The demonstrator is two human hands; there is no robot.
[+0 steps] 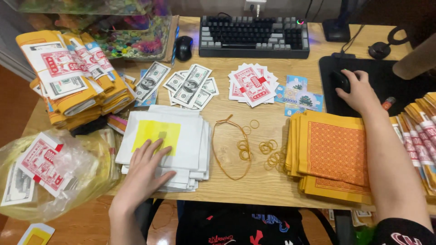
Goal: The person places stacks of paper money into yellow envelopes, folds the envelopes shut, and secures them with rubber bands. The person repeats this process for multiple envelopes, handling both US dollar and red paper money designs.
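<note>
Resting flat on one stack of white paper sheets near the table's front edge, the left hand has its fingers spread apart over the single yellow square on the top sheet. The right hand lies over a black mouse on a dark mat toward the right edge, fingers curled loosely around it. Between the hands lie about a dozen small rubber bands and one large loop. One orange-patterned paper stack sits beside them. Three fans of printed notes line the middle, before one keyboard and a second mouse.
</note>
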